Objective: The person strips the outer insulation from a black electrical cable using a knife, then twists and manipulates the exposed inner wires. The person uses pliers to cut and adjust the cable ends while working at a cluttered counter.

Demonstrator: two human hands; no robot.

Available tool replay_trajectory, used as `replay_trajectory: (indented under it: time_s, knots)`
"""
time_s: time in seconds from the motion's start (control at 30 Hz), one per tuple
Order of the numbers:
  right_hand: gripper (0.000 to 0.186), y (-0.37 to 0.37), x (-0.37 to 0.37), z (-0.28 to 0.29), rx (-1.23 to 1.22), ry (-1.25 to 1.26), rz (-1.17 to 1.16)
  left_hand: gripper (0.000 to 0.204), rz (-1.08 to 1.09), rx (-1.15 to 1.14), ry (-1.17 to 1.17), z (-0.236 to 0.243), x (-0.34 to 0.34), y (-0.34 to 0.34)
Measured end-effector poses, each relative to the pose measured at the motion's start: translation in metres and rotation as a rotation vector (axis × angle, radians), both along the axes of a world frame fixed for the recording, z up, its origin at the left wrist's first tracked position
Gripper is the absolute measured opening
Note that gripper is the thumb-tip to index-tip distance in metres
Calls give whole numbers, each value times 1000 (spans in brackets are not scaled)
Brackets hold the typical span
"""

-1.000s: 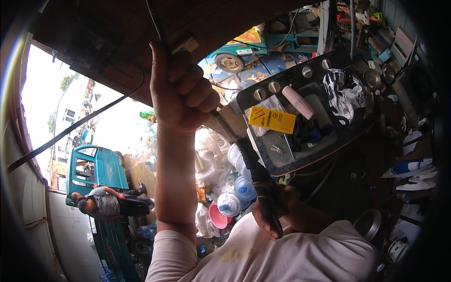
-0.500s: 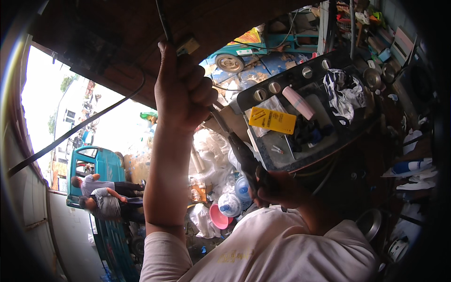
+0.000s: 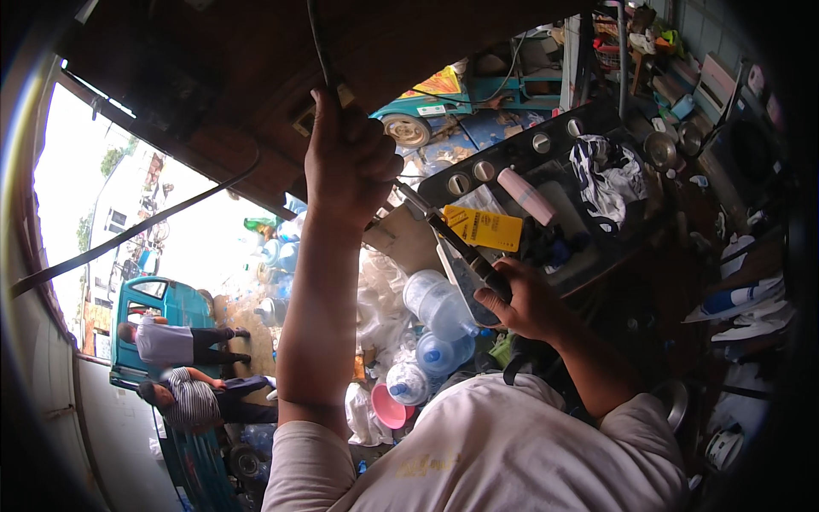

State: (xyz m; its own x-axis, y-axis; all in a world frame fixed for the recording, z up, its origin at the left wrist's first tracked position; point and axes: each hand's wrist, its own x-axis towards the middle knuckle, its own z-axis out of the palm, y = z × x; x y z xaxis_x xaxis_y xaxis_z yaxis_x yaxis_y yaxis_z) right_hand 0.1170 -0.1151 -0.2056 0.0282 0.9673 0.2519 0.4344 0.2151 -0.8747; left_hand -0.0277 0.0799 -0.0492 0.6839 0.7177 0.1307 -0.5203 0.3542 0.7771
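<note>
My left hand (image 3: 350, 162) is raised and closed in a fist around a black cable (image 3: 317, 43), which runs up from it toward the dark brown panel overhead. Lower and to the right, my right hand (image 3: 531, 303) is wrapped around the black handle of a long, slim tool (image 3: 458, 243) with a narrow metal end. That metal end slants up to the underside of my left fist; whether it touches the cable there is hidden. Just beyond the tool lies a yellow printed card (image 3: 485, 228) on a black appliance top.
The black appliance panel (image 3: 589, 128) carries several knobs, a pink cylinder (image 3: 526, 196) and a black-and-white cloth (image 3: 606, 175). Large clear water jugs (image 3: 444, 352) and a pink basin (image 3: 391, 408) sit below. A dark rod (image 3: 136, 226) crosses the left. Two people stand by a teal vehicle (image 3: 158, 299).
My right hand has moved up and slightly right, and the tool now shows more of its length. My left hand, still gripping the cable, sits a little farther right. The view has shifted slightly.
</note>
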Motion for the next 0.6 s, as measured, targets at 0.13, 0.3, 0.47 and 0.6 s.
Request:
replay_trajectory:
  time_s: [0.13,0.3,0.47,0.6]
  knots:
    - [30,-10,-6,1,-58,67,43,48,150,32,-23,-5,-2,-20]
    - [28,-22,-13,9,-36,92,110,46,19,288,-116,-50,-40,-47]
    - [28,-29,-28,7,51,90,68,41,182,282,44,-57,-48,-80]
    - [26,-30,-47,-10,53,64,-4,40,442,249,219,-58,-32,-100]
